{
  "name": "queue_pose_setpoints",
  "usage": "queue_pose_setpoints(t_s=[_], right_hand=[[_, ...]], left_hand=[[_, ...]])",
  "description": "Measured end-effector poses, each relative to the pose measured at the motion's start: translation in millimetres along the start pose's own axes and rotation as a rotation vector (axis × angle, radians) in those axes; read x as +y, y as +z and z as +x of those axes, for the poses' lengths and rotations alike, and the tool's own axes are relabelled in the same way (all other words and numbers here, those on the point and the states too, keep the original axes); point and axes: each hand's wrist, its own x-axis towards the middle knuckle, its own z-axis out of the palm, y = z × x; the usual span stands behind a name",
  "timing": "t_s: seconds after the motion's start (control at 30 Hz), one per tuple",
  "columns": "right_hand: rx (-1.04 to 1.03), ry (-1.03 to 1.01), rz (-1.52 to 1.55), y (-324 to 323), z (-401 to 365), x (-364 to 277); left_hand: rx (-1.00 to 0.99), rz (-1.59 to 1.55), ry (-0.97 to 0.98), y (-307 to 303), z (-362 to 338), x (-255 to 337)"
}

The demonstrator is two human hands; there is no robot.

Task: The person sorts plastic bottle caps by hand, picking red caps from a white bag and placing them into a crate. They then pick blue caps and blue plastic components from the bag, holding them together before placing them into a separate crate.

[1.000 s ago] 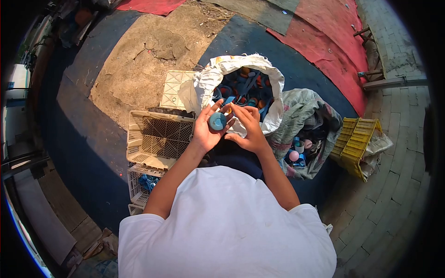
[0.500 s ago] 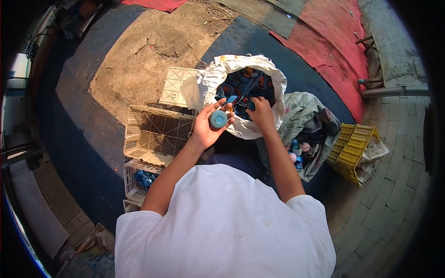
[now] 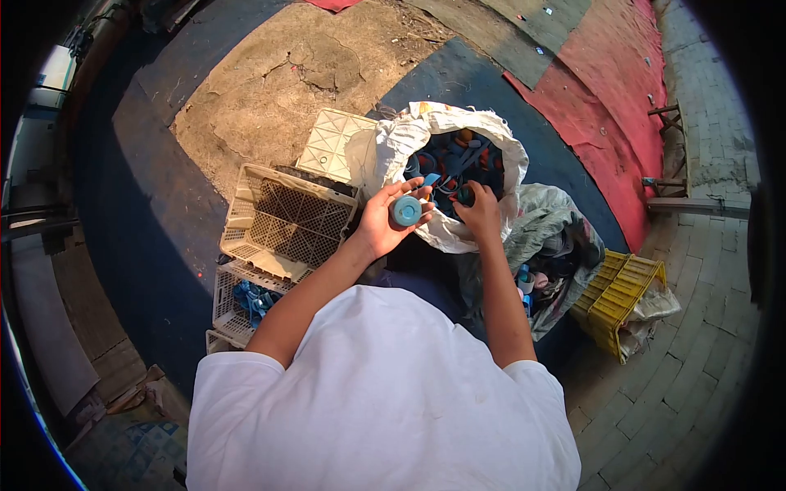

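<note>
A round blue-green cap (image 3: 406,211) rests on the upturned palm of my left hand (image 3: 385,222), its fingers loosely curled around it. Close to the right, my right hand (image 3: 481,214) pinches a dark teal cap (image 3: 466,195) over the near rim of the white woven sack (image 3: 515,155). Blue, black and orange caps and straps (image 3: 458,157) fill the sack. A light blue piece (image 3: 431,179) shows just beyond my left fingertips.
An empty beige crate (image 3: 286,217) lies to the left, above a crate holding blue pieces (image 3: 255,301). A grey-green sack (image 3: 536,204) with mixed parts and a yellow crate (image 3: 616,295) stand on the right.
The view has shifted, so the sack and crates sit differently in it. A dark teal cap now shows in my right hand. The blue-green cap remains in my left palm.
</note>
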Motion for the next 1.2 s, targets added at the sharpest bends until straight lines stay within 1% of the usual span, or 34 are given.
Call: queue_pose_setpoints(t_s=[0.03, 0.13, 0.23, 0.33, 0.43, 0.53, 0.73, 0.83, 0.93, 1.03, 1.13, 1.2], right_hand=[[-0.013, 0.000, -0.064, -4.1, -2.3, -8.6], [0.001, 0.026, -0.196, 11.5, -1.7, -11.6], [-0.041, 0.101, -0.211, 16.6, 3.1, -12.9], [-0.049, 0.094, -0.145, 18.2, 6.6, -4.8], [-0.048, 0.101, 0.033, 15.1, 7.3, 4.1], [-0.050, 0.101, 0.120, 7.4, 5.4, 9.2], [-0.081, 0.284, 0.492, -13.4, -1.7, -6.7], [0.027, 0.263, 0.582, -7.3, -5.5, -4.3], [0.014, 0.314, 0.538, -6.2, -11.8, -7.1], [0.040, 0.202, 0.303, 3.6, -17.7, -5.2], [0.068, 0.177, 0.304, 11.3, -20.2, -1.5], [0.071, 0.327, 0.482, 9.6, -19.2, -4.1]], left_hand=[[-0.008, -0.001, -0.009, -1.1, 0.4, 0.0], [0.000, 0.005, -0.020, -1.3, 2.0, -0.5], [-0.004, 0.021, -0.028, -2.8, 2.3, -0.8], [-0.020, 0.024, -0.039, -4.3, 2.5, 0.0], [-0.013, 0.028, -0.049, -1.0, 4.1, 2.0], [-0.019, 0.040, -0.057, 3.2, 7.5, 6.6], [-0.015, 0.034, -0.065, 11.1, 14.3, 11.8], [-0.016, 0.034, -0.077, 10.3, 17.4, 11.7], [-0.009, 0.035, -0.090, 9.2, 20.6, 12.6], [-0.011, 0.030, -0.117, 6.6, 22.5, 14.1], [-0.028, 0.019, -0.139, 4.6, 23.7, 16.2], [-0.044, 0.015, -0.146, 3.4, 24.5, 18.4]])
